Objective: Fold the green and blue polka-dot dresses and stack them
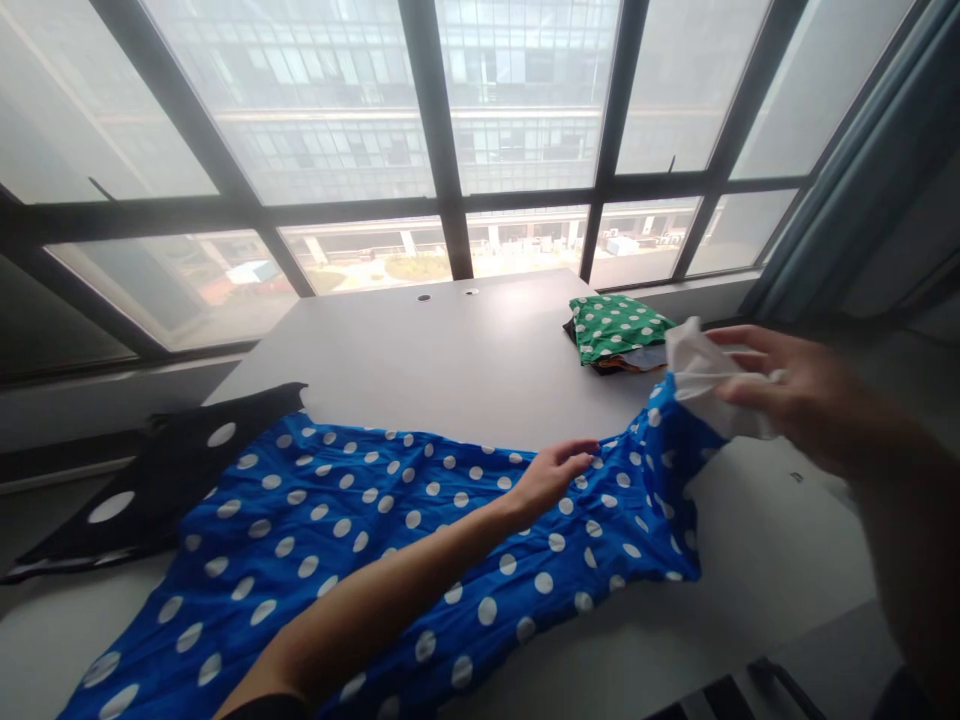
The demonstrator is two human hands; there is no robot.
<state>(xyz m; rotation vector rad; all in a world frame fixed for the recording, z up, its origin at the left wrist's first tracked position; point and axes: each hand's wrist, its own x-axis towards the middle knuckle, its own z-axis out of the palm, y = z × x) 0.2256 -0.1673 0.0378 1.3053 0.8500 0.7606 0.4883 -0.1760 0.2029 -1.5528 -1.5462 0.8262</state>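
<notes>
A long blue garment with white polka dots (420,520) lies spread over the white table, narrowing and bunching up toward the right. At that right end it has a white part (694,375), lifted off the tabletop. My right hand (795,390) pinches this white part between thumb and fingers. My left hand (551,475) rests on the blue cloth near its far edge, fingers stretched out. The garment's near left end runs out of view at the bottom.
The white table (420,360) stands against large windows (525,90). Folded clothes with a green polka-dot one (619,325) on top are stacked at the back right. Black cloth with white dots (172,470) hangs over the left edge. A curtain (840,150) is at right.
</notes>
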